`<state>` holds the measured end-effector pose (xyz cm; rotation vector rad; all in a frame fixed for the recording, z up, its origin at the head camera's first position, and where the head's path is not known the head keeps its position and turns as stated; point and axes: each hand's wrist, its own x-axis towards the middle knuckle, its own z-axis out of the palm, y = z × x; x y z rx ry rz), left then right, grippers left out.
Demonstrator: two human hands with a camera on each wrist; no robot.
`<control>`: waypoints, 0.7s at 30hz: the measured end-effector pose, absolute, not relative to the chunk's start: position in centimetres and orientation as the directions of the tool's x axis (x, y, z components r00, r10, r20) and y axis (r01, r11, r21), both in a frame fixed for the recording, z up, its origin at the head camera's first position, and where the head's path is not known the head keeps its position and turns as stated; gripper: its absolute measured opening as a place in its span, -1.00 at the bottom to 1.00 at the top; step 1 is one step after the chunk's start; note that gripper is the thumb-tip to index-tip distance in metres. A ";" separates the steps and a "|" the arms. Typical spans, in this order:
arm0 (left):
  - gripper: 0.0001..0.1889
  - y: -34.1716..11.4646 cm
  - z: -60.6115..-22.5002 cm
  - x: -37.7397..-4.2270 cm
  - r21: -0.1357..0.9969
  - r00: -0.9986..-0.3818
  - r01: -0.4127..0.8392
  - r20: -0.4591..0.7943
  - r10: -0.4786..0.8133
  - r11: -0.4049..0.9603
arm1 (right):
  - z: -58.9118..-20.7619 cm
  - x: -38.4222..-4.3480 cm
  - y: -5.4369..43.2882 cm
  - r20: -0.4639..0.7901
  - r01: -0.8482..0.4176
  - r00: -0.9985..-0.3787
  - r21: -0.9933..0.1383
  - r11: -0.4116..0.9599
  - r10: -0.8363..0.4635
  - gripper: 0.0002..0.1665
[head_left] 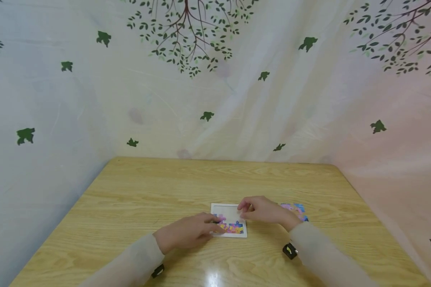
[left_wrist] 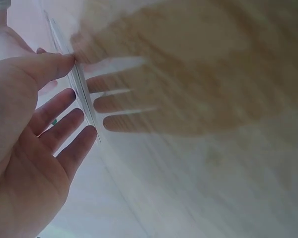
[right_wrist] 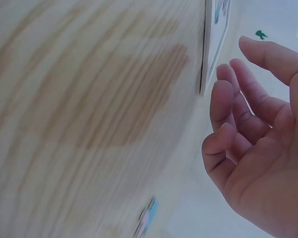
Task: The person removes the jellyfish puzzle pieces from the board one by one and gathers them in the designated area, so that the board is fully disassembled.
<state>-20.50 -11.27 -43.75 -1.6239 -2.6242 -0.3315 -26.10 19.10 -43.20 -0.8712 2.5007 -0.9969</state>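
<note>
A white puzzle tray [head_left: 245,235] lies on the table, with joined jigsaw pieces [head_left: 235,228] in pink, yellow and blue along its near side and left corner. The far part of its white base is bare. My left hand [head_left: 186,230] rests at the tray's left side, fingers nearly straight; in the left wrist view its thumb and fingertips meet the tray's thin edge [left_wrist: 84,94]. Over the tray's right side hovers my right hand [head_left: 263,210], fingers loosely bent. In the right wrist view nothing shows between its thumb and fingers [right_wrist: 223,104].
More jigsaw pieces [head_left: 298,209], pink and blue, lie right of the tray, partly behind my right wrist. The wooden table [head_left: 147,183] reaches back to a pale curtain [head_left: 158,119] printed with leaves and branches. A black wrist device [head_left: 289,251] hangs under the right sleeve.
</note>
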 end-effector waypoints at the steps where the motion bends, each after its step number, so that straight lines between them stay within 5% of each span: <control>1: -0.64 -11.3 -43.7 -20.5 0.152 -0.444 0.893 0.150 0.883 0.423 | -43.2 -26.1 18.7 -0.066 -0.422 -0.764 -0.702 0.574 -0.642 -0.79; 12: -0.58 -11.8 -43.3 -19.5 0.088 -0.428 0.903 0.126 0.895 0.420 | -43.3 -25.9 15.6 -0.085 -0.449 -0.721 -0.699 0.557 -0.688 -0.64; 21: -0.60 -11.7 -43.3 -19.0 0.087 -0.402 0.915 0.130 0.906 0.394 | -43.3 -25.3 14.1 -0.048 -0.521 -0.748 -0.577 0.630 -0.662 -0.56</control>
